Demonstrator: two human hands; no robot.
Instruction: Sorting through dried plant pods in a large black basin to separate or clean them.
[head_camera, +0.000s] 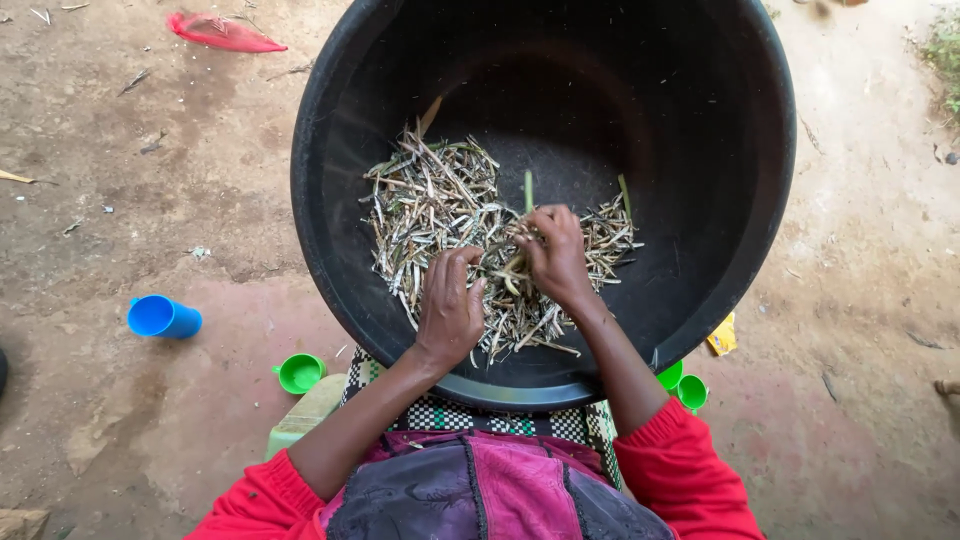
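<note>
A large black plastic basin (330, 120) rests against my lap, holding a heap of small dried silvery fish (430, 200) mixed with a few green stalks. My left hand (450, 305) lies on the near part of the heap, fingers curled over the fish. My right hand (555, 255) is closed around a small bunch of fish and stalks in the middle of the pile. Both forearms reach in over the near rim, in red sleeves.
The basin stands on bare dirt ground. A blue cup (163, 317) lies on its side at the left. A small green cup (299, 373) sits near my left arm, two more green cups (690, 390) under the basin's right edge. A red wrapper (222, 32) lies far left.
</note>
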